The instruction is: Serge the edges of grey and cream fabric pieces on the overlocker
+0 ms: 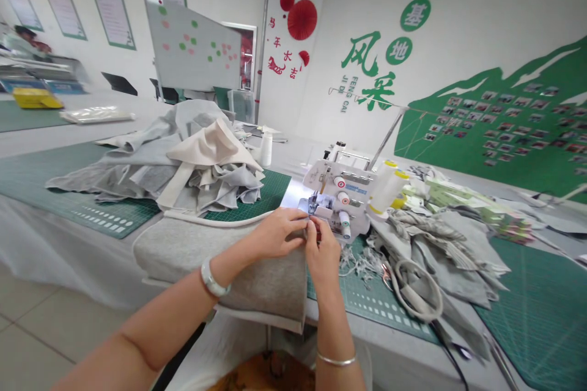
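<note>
My left hand (276,233) and my right hand (322,248) meet just in front of the presser foot of a small white overlock sewing machine (342,195). Both have their fingers pinched together on the edge of a folded grey fabric piece (202,253) with pale trim, which lies on the table and hangs over its front edge. My left wrist wears a pale bracelet, my right a thin silver bangle. White thread cones (387,189) stand on the machine's right side.
A heap of grey and cream fabric (183,159) lies on the green cutting mat (110,208) to the left. More grey pieces, thread scraps and a cable (419,293) lie right of the machine. A whiteboard (192,49) stands behind.
</note>
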`<state>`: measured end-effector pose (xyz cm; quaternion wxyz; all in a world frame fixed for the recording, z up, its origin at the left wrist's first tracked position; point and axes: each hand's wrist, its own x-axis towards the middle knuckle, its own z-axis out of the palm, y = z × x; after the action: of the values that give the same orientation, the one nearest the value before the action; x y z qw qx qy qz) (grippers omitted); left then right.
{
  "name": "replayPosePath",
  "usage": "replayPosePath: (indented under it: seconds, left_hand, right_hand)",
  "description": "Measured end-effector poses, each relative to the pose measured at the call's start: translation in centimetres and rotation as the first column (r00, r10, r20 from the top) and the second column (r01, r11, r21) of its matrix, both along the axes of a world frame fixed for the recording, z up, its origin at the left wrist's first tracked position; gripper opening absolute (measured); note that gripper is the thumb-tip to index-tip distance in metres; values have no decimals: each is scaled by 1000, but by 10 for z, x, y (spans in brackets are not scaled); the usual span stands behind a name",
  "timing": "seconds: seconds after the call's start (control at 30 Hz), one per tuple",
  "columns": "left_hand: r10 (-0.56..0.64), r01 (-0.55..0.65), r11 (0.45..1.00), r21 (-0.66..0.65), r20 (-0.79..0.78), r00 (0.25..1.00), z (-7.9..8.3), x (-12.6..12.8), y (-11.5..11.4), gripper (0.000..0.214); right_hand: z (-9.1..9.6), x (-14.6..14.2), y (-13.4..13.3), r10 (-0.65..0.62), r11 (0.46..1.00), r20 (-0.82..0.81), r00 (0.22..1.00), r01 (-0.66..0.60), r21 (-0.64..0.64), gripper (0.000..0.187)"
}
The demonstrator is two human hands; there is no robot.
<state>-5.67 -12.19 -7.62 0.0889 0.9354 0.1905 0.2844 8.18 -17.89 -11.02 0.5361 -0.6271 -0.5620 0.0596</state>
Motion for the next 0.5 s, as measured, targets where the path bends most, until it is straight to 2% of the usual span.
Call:
replayPosePath:
  seconds: [0.13,0.33,0.5]
  left_hand:
    - [-31,31,1000,-4,-19,999,2,-4,1,41]
    - [41,-39,998,49,-54,998,-1,-3,-1,48]
    - [51,-46,996,73,-77,996,1,-3,-5,49]
  right_hand:
    - [1,0,1,-19,998,11,1000,20,-52,39]
    - [2,2,-3,-5,999,62,998,8,-45,36]
    - [7,-1,-10,-79,995,170,982,89,-53,36]
